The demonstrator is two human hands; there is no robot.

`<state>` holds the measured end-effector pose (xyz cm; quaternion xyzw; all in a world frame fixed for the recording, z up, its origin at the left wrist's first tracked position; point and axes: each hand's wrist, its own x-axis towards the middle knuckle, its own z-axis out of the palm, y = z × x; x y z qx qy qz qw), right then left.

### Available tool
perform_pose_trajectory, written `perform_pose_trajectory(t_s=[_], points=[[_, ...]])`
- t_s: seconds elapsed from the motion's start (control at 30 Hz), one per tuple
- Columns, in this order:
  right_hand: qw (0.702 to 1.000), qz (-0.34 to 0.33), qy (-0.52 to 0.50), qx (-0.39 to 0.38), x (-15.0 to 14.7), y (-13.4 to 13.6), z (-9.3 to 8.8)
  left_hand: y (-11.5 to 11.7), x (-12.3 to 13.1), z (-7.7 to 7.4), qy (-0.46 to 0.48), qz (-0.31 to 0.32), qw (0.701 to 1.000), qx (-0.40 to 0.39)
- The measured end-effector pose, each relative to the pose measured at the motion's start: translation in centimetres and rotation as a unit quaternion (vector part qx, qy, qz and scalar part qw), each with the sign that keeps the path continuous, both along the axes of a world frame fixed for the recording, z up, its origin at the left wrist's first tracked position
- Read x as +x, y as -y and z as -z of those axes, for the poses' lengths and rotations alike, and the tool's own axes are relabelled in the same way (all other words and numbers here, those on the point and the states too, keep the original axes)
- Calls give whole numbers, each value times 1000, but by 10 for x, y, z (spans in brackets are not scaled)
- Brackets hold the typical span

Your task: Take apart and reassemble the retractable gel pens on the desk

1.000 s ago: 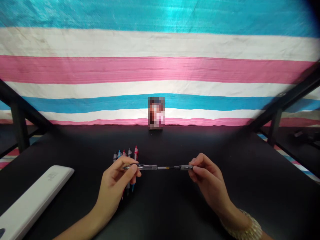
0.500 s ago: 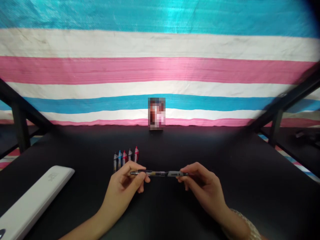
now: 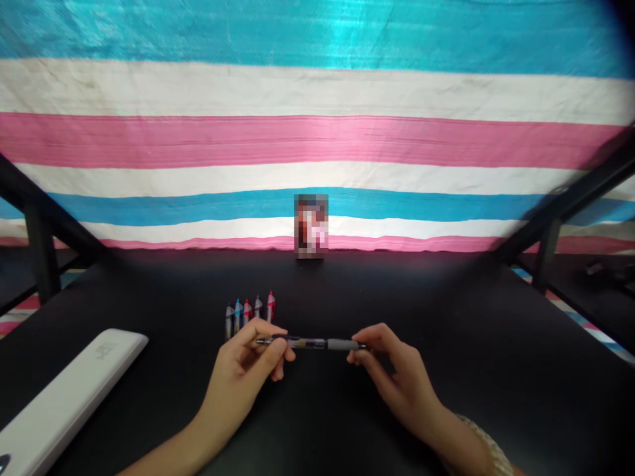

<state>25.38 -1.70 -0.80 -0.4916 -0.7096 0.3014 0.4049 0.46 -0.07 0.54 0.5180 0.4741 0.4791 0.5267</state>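
Note:
A clear-barrelled pen (image 3: 315, 343) lies level in the air between my two hands, above the black table (image 3: 322, 423). My left hand (image 3: 245, 363) is closed in a pinch on its left part, and the slim end pokes out past the fingers. My right hand (image 3: 391, 363) pinches the other end between thumb and forefinger, beside a grey section of the pen. The far right end is partly hidden by the fingertips. Behind my left hand several pens with black, blue and red tops stand out in a row (image 3: 247, 311), their lower parts covered by the hand.
A long white device (image 3: 74, 396) lies at the left of the table. At the back edge stands a small blurred-out box (image 3: 311, 228). Striped sheeting (image 3: 317, 139) hangs behind, with black metal bars (image 3: 540, 225) on both sides.
My right hand has shifted slightly left along with its end of the pen. The pen appears turned about its length, so its grey section looks different. The left hand has barely moved.

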Motion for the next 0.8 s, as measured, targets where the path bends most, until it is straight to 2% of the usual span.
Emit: perform_pose_trajectory(t_s=[0.1, 0.27, 0.4, 0.57, 0.7, 0.8], points=[[999, -29, 21, 3, 1, 0, -2, 1, -1, 1, 0, 5, 1000, -3], [1000, 8, 5, 24, 0, 1, 2, 0, -1, 2, 2, 10, 1000, -6], [999, -31, 27, 30, 1, 1, 1, 0, -1, 1, 7, 7, 1000, -5], [998, -1, 32, 52, 1, -1, 5, 0, 0, 0, 13, 8, 1000, -5], [995, -43, 64, 65, 1, -1, 1, 0, 0, 0, 13, 6, 1000, -9], [995, -47, 63, 69, 1, 0, -2, -1, 0, 0, 15, 5, 1000, -9]])
